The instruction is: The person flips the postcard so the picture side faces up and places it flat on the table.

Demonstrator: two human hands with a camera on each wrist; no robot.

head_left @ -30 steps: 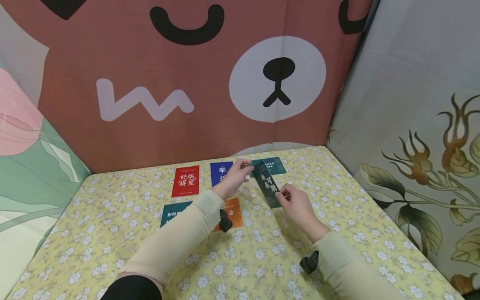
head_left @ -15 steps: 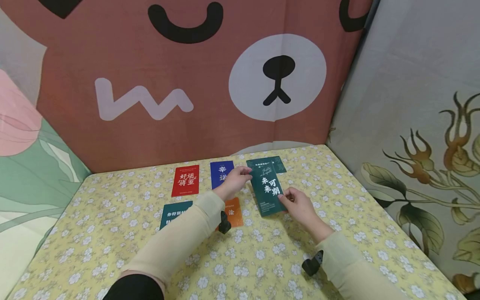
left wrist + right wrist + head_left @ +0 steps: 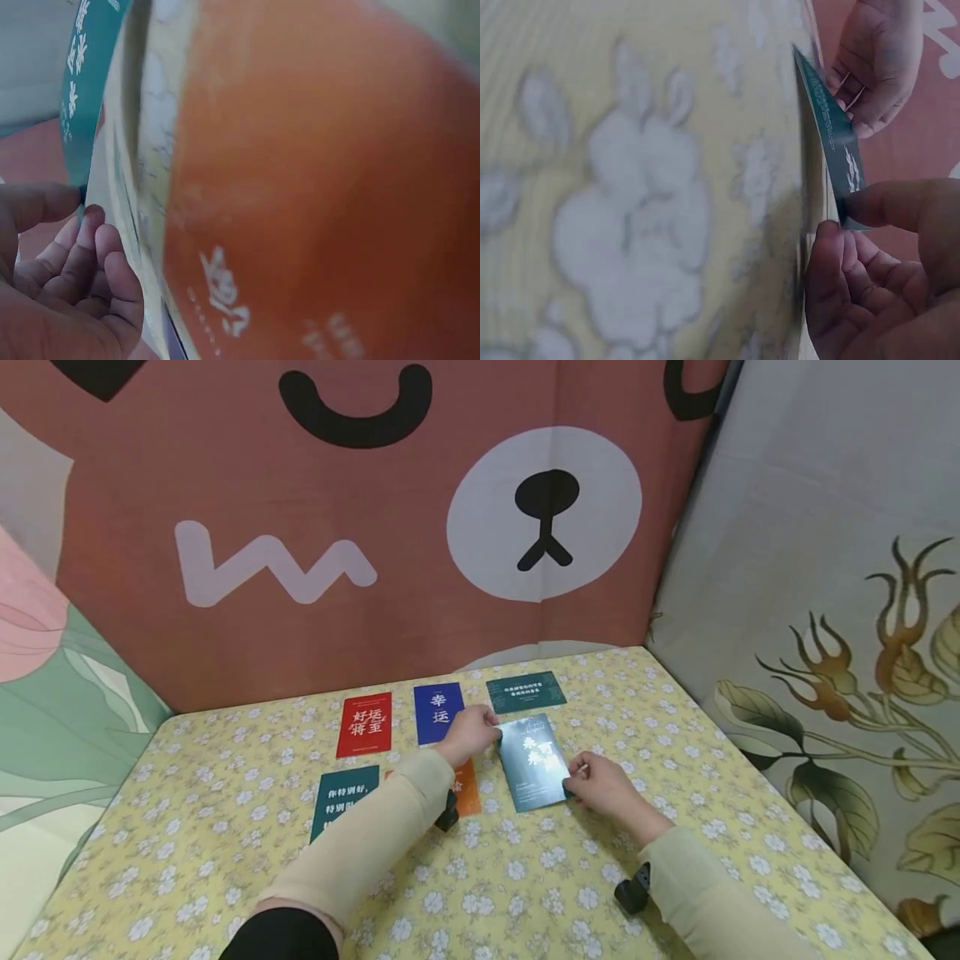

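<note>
A teal card (image 3: pixel 531 768) with white characters is pinched between my two hands, its face shiny with glare in the head view. My left hand (image 3: pixel 471 731) pinches its upper left edge, thumb on the printed side in the left wrist view. At its lower right edge my right hand (image 3: pixel 600 787) pinches it between thumb and fingers. The right wrist view shows the card (image 3: pixel 832 131) slanted close over the cloth. Just beyond it lies a dark green horizontal card (image 3: pixel 527 692). Below my left hand is an orange card (image 3: pixel 468 789), partly covered by the left forearm.
On the yellow floral tablecloth (image 3: pixel 480 902) lie a red card (image 3: pixel 364 725), a blue card (image 3: pixel 435 714) and another teal card (image 3: pixel 341 797), the last partly behind the left sleeve. A bear-print cloth (image 3: pixel 405 635) rises at the back edge, a flower-print cloth (image 3: pixel 750 610) on the right.
The held card has turned from edge-on to face-up and come down and nearer, away from the dark green card, which now shows whole. Both hands have moved with it.
</note>
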